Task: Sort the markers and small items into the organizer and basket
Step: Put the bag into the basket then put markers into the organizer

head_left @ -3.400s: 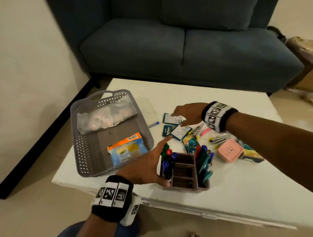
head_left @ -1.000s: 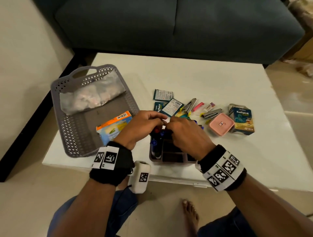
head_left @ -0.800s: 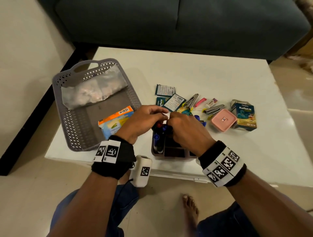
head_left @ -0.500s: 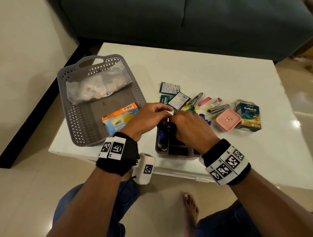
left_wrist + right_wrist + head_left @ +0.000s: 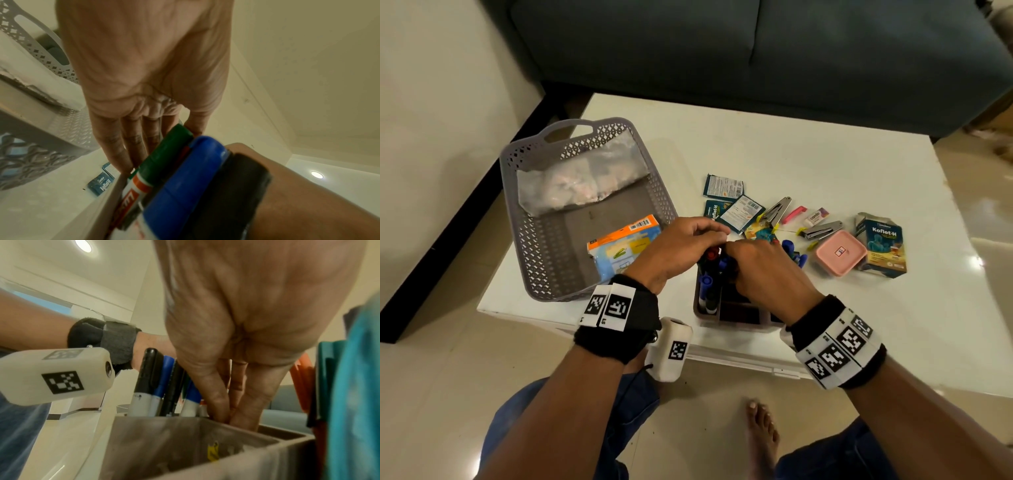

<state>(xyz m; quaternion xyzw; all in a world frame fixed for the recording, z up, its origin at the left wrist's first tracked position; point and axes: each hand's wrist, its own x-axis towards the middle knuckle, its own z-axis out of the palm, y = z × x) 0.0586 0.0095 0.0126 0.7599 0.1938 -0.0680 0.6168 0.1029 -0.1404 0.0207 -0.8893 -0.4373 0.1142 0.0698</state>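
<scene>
1. Both hands meet over the ridged plastic organizer (image 5: 736,317) at the glossy worktop's (image 5: 825,164) near edge.
2. Left hand (image 5: 681,248) fingers curl among capped cylindrical markers (image 5: 707,281); whether it grips one is unclear.
3. Right hand (image 5: 763,270) fingers reach straight into a compartment.
4. Perforated grey basket (image 5: 534,240) sits left of the organizer.

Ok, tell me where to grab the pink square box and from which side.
Grip the pink square box across two opposite side edges, coming straight down from above. It lies flat on the table, lid up, low and rounded. The stapler and Koflet-H carton crowd its far and right sides, so a sideways approach looks awkward.
</scene>
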